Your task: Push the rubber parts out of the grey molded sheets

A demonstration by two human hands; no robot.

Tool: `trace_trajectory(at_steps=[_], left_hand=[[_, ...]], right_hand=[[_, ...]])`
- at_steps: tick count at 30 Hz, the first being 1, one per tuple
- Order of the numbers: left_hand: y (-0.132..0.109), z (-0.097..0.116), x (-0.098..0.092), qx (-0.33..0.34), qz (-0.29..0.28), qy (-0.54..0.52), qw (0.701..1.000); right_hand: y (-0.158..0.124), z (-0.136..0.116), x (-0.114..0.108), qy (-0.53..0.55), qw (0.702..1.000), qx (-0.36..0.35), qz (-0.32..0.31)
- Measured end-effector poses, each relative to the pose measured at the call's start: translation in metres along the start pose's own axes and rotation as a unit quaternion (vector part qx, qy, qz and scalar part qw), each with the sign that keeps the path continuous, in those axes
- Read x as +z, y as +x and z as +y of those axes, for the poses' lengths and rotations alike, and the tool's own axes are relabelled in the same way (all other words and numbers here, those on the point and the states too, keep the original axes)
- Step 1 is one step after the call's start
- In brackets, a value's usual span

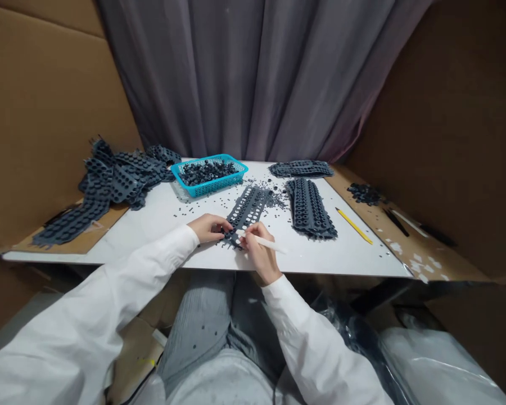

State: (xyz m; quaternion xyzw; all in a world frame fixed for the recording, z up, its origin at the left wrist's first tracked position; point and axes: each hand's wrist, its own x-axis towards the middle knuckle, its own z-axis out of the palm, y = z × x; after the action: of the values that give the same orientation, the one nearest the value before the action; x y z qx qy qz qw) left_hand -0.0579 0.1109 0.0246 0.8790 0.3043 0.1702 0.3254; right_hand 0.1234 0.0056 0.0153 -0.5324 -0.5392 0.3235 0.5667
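A dark grey perforated rubber-like sheet (248, 205) lies on the white table, its holes showing white in rows. At the sheet's near left edge, my left hand (208, 228) is closed, thumb and fingertips pinching it beside a few small black pieces. My right hand (261, 253) grips a slim white pen-like tool (272, 243), its tip end down at the near part of the sheet. What that tip touches is hidden by my fingers. Small dark bits (278, 198) are scattered around the sheet's far end.
A turquoise basket (208, 190) holds many small black pieces. Stacked studded sheets (310, 208) lie right, another stack (301, 169) behind, and a large pile (116, 177) left. A yellow pencil (354, 225), black bits (364, 194) and white scraps (421, 264) lie right. Cardboard walls (447, 112) flank the table.
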Motion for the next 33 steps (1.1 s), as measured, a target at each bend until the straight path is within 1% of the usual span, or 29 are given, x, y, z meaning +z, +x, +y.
trace_trajectory(at_steps=[2,4,5,8,10,11,12,14,15,17,19,22,26,29,33], left_hand=[[-0.002,-0.001,0.002,0.004,0.013,-0.012,1.0],[-0.004,-0.003,0.005,0.007,0.029,-0.025,0.999],[-0.005,-0.003,0.006,0.009,0.036,-0.032,0.999],[-0.007,-0.005,0.008,0.012,0.049,-0.054,0.997],[-0.009,-0.005,0.008,0.008,0.055,-0.076,0.996],[-0.009,-0.005,0.008,0.004,0.059,-0.089,0.994],[-0.01,-0.005,0.008,0.001,0.062,-0.101,0.993],[-0.01,-0.004,0.006,0.0,0.065,-0.105,0.992],[-0.01,-0.003,0.004,0.007,0.064,-0.089,0.994],[-0.009,-0.001,0.0,0.036,0.054,-0.033,0.997],[-0.006,0.001,-0.004,0.079,0.031,0.028,0.996],[-0.001,0.002,-0.011,0.116,-0.024,0.071,0.99],[0.007,-0.002,-0.018,0.139,-0.09,0.085,0.983],[0.011,-0.006,-0.02,0.151,-0.113,0.092,0.978],[0.012,-0.004,-0.02,0.162,-0.116,0.121,0.972]], right_hand=[[0.002,-0.008,-0.008,0.021,0.999,-0.036,-0.009],[0.006,-0.014,-0.012,-0.013,0.995,-0.084,-0.052],[0.009,-0.015,-0.013,-0.042,0.991,-0.096,-0.082],[0.019,-0.014,-0.007,-0.128,0.971,-0.105,-0.172],[0.023,-0.011,-0.001,-0.166,0.958,-0.116,-0.205],[0.025,-0.009,0.001,-0.17,0.956,-0.121,-0.207],[0.025,-0.009,0.003,-0.164,0.959,-0.121,-0.198],[0.02,-0.009,0.004,-0.112,0.977,-0.091,-0.158],[0.015,-0.009,0.005,-0.072,0.987,-0.066,-0.126],[0.003,-0.009,0.008,0.001,0.998,-0.01,-0.065],[-0.01,-0.007,0.012,0.023,0.999,0.022,-0.023],[-0.022,-0.004,0.018,-0.015,0.999,0.049,-0.001],[-0.022,-0.003,0.023,-0.043,0.997,0.067,0.011],[-0.021,-0.003,0.023,-0.055,0.995,0.076,0.028],[-0.024,-0.005,0.023,-0.066,0.995,0.069,0.041]])
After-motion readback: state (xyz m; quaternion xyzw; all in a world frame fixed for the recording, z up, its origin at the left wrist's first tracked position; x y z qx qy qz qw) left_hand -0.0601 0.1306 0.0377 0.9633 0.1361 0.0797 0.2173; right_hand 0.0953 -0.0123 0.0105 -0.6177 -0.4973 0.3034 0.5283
